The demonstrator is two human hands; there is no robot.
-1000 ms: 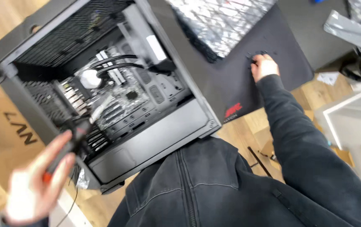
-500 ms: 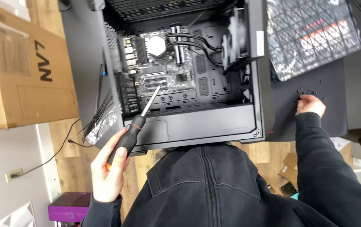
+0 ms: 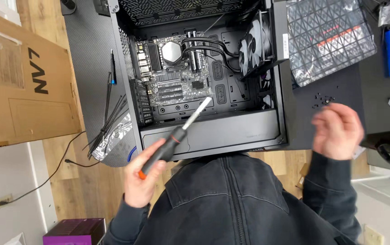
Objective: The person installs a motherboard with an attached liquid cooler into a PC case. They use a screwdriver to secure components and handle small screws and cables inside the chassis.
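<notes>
Screwdriver [image 3: 175, 138], gripped in the left hand [image 3: 141, 181], angles its tip over the motherboard [image 3: 176, 81], already mounted inside the open computer case [image 3: 204, 72]. Right hand [image 3: 338, 131] hovers half-curled, blurred, near loose screws [image 3: 324, 99]; contents unclear.

A screwdriver [image 3: 175, 137] with a black handle, orange end cap and silver shaft lies tilted in the left hand [image 3: 141, 181], its tip pointing up and right over the open black computer case [image 3: 213, 131]. Small black screws [image 3: 324, 98] lie scattered on the dark mat, just above the right hand [image 3: 338, 131].
</notes>
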